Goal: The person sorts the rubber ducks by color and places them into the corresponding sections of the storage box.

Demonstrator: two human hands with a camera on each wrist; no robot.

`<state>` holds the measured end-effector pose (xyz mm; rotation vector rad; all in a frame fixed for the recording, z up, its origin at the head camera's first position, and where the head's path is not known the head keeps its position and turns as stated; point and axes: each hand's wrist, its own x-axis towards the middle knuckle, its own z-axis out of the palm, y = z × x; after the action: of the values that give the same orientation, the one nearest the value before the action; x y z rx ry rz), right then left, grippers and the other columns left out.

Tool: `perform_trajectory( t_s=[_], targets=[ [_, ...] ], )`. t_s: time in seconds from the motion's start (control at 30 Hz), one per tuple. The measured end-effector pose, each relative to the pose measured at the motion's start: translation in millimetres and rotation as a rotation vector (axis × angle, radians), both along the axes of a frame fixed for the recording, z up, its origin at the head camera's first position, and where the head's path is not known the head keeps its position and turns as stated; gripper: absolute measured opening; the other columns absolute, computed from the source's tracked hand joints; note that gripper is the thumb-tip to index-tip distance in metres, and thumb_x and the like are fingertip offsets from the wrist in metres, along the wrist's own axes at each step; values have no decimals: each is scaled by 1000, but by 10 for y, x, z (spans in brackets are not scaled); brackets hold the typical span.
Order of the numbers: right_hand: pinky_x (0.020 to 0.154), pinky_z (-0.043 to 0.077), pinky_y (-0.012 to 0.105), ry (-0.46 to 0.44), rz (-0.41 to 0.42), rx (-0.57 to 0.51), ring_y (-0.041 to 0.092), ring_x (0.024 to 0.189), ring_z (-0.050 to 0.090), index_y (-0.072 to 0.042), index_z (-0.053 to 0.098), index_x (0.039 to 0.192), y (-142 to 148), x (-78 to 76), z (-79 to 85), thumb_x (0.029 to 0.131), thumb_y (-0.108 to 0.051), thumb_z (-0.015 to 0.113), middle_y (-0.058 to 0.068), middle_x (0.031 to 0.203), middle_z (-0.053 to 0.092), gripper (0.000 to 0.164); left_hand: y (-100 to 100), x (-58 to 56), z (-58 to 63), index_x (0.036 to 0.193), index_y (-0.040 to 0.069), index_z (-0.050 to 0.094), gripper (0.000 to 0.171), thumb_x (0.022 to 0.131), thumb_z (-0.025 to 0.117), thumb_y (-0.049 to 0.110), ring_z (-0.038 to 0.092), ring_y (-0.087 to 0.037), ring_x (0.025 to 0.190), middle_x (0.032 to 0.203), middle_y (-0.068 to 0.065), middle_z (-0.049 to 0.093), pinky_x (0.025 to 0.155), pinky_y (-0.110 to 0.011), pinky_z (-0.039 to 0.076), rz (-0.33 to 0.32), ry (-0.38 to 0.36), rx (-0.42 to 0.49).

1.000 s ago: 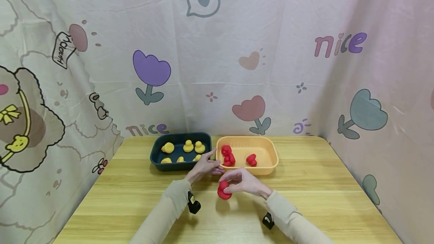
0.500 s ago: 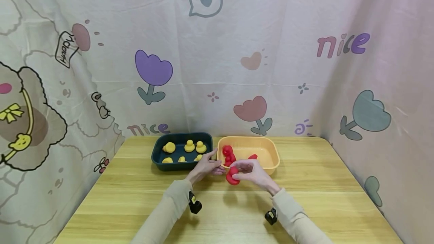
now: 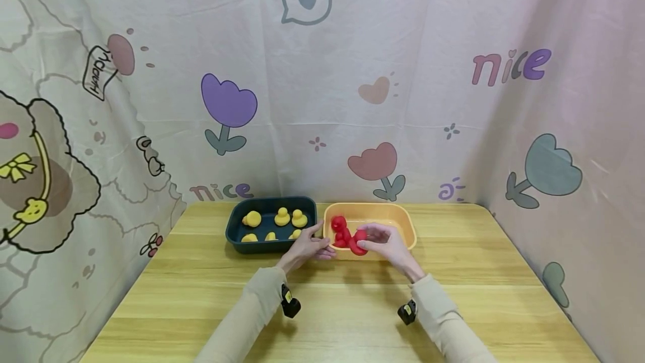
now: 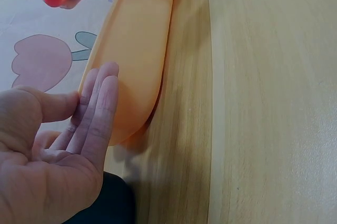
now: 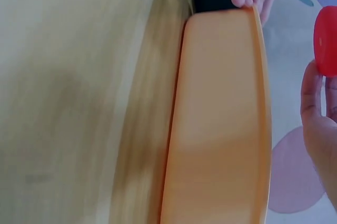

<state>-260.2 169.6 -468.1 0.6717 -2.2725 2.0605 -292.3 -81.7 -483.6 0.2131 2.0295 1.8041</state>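
Observation:
My right hand (image 3: 390, 244) pinches a red toy duck (image 3: 359, 242) over the front rim of an orange plastic tray (image 3: 390, 214). In the right wrist view that hand's fingers grip the red duck (image 5: 327, 42) above the tray's long wall (image 5: 221, 108). My left hand (image 3: 304, 246) holds the tray's front left corner. Seen from the left wrist, its thumb is at the rim and the straight fingers (image 4: 105, 98) lie along the outer wall. Other red ducks (image 3: 339, 226) are bunched in the tray's left end; the held duck and right hand partly hide the tray's inside.
A dark blue tray (image 3: 234, 234) with several yellow toy ducks (image 3: 282, 217) stands just left of the orange one. Both sit at the back of a wooden table (image 3: 347, 318). Behind it hangs a printed cloth (image 3: 312, 60).
My right hand has carried the red duck up, away from me and to the right, from above the table to the orange tray's front rim. The left hand has kept its hold at the corner.

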Motion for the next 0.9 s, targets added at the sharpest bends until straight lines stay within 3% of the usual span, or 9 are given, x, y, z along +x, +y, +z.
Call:
perform_trajectory(
  t_s=[0.23,0.47,0.67,0.9],
  targets=[
    [76,60,18,-66,-58,-22,4,91,71,15,59,124,104,-128,0,87,-4,75,-9,100,74,45,5,7,4,163,10,12,72,104,53,7,78,-28,86,100,-23,75,77,-30,64,1,0,13],
    [87,57,14,-93,-136,4,5,93,69,13,60,126,173,-250,48,87,-2,74,8,107,73,44,5,11,11,163,11,14,72,103,55,9,78,-29,86,99,-22,76,78,-32,64,12,-1,1],
    [87,57,13,-55,-195,44,3,91,66,12,64,122,215,-390,70,86,-2,76,11,105,74,41,5,9,8,163,11,13,74,103,56,9,78,-29,87,99,-21,76,80,-34,64,9,6,-3],
    [85,54,12,-57,-195,139,4,92,66,13,61,126,251,-509,140,87,-3,76,27,115,69,45,9,5,10,163,12,13,73,103,54,9,78,-25,84,95,-16,77,75,-28,64,11,-11,-4]
  ],
)
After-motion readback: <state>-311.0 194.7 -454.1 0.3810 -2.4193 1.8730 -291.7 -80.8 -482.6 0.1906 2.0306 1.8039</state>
